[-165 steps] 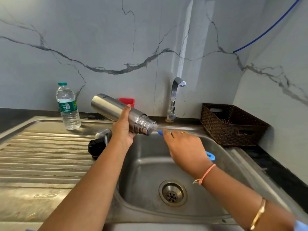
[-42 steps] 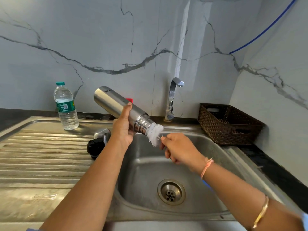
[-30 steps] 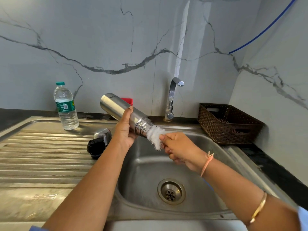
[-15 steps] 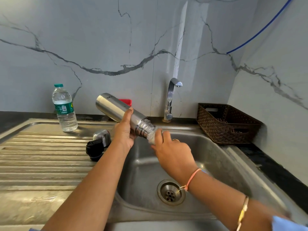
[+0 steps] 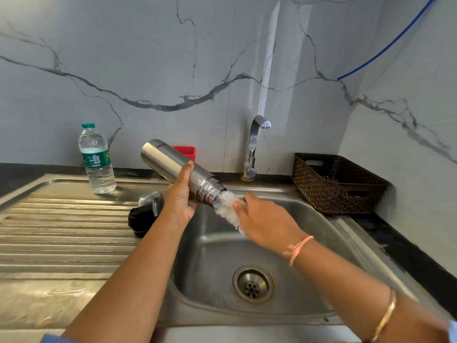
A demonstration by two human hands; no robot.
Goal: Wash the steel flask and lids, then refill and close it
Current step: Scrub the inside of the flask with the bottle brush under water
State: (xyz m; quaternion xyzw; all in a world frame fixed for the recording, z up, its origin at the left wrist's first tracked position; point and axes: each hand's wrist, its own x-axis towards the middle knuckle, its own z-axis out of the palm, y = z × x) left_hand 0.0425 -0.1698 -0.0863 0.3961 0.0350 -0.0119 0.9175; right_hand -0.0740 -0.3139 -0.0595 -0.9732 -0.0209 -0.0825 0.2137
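Uncapped steel flask (image 5: 173, 164) tilted in the air over the sink basin (image 5: 212, 268), base up-left, threaded mouth down-right, white brush (image 5: 226, 206) bristles at mouth. Steel cap (image 5: 151, 199) and black lid (image 5: 141, 219) lie touching on drainboard (image 5: 61, 231).

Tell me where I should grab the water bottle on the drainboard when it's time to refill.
Take the water bottle round its labelled middle, from the front: it stands upright, capped, with the wall close behind. The left hand grips the steel flask and the right hand the brush, so likely free one first.
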